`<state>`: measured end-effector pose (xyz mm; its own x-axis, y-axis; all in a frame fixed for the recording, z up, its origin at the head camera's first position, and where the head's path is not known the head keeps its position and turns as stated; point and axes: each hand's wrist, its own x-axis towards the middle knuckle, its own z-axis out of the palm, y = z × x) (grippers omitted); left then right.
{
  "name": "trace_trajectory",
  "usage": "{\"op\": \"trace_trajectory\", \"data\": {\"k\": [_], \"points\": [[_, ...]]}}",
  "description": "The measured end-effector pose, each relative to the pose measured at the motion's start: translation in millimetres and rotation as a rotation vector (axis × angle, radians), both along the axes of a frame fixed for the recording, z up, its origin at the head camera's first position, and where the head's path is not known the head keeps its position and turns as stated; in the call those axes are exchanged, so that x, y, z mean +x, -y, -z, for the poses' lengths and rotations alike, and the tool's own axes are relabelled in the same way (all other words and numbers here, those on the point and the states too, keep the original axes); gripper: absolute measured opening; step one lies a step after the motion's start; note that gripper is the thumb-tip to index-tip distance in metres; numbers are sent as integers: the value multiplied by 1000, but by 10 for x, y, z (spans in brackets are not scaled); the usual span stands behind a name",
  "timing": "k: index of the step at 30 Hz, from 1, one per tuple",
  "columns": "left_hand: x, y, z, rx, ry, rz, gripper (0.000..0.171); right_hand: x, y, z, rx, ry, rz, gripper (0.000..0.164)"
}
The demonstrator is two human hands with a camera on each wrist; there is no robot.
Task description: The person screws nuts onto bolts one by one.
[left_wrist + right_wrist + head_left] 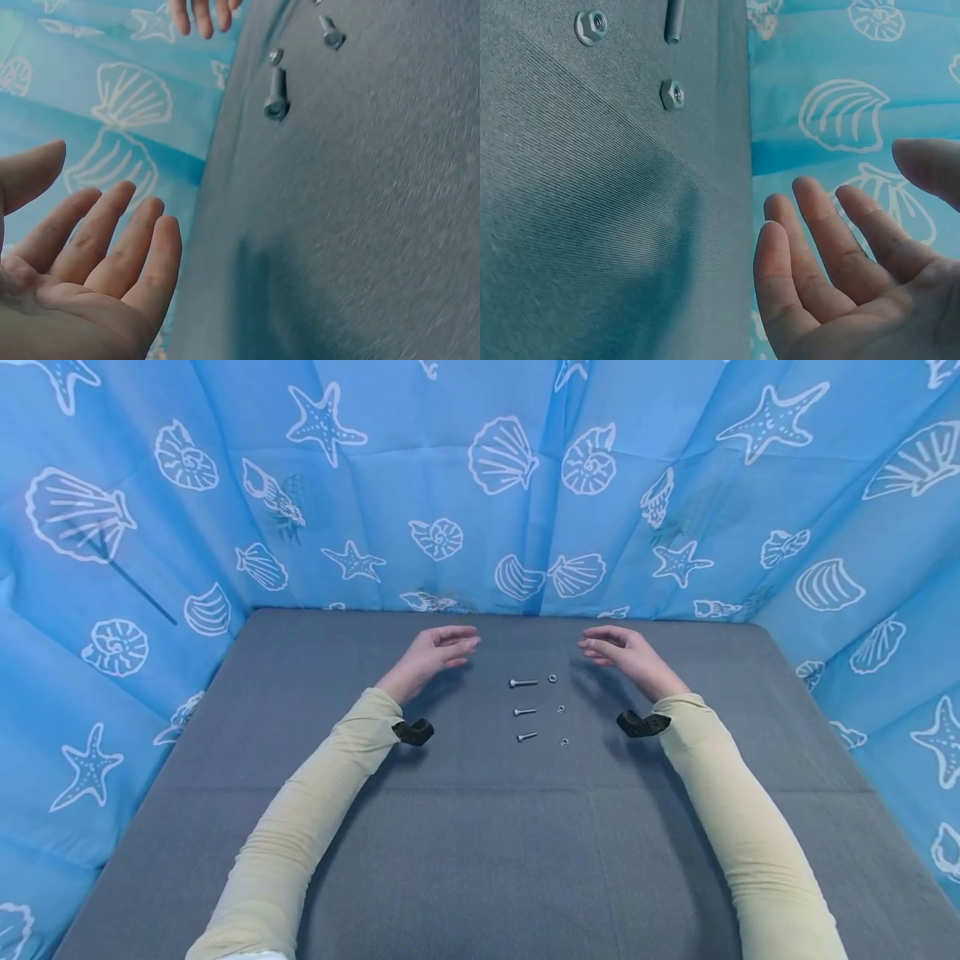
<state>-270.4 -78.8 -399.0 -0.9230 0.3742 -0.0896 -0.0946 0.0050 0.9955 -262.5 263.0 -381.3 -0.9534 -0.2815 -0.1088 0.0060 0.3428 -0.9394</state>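
Observation:
Three metal bolts lie in a column on the grey table, their heads toward the left: the longest bolt [523,682] farthest back, a middle bolt [525,712], and a short bolt [527,737] nearest. To their right is a column of three nuts, the back nut [552,678], the middle nut [561,709] and the front nut [565,742]. My left hand [438,652] hovers left of the longest bolt, fingers relaxed and holding nothing. On the other side, my right hand [622,652] hangs in the air right of the nuts, its palm bare [855,285].
Grey cloth covers the table [465,860], with a crease running across it. A blue curtain [420,468] with shell and starfish prints stands behind and along both sides. A black wrist mount [414,732] sticks out from the left sleeve, another black mount [642,723] from the right.

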Motion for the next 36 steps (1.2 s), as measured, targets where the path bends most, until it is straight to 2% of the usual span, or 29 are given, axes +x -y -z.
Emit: {"op": "trace_trajectory", "data": {"k": [7,13,21,26,36], "points": [[27,-83,87,55,72,46,42,-4,7,103,-77,57,-47,48],[52,-184,187,60,132,73,44,-11,18,200,-102,132,-93,50],[25,-322,292,44,195,56,46,-28,52,289,-125,187,-125,47],[34,-392,298,6,208,28,45,-45,61,321,-108,175,-129,46],[24,-496,301,-132,188,-15,38,-100,82,353,-6,155,-122,45]]}}
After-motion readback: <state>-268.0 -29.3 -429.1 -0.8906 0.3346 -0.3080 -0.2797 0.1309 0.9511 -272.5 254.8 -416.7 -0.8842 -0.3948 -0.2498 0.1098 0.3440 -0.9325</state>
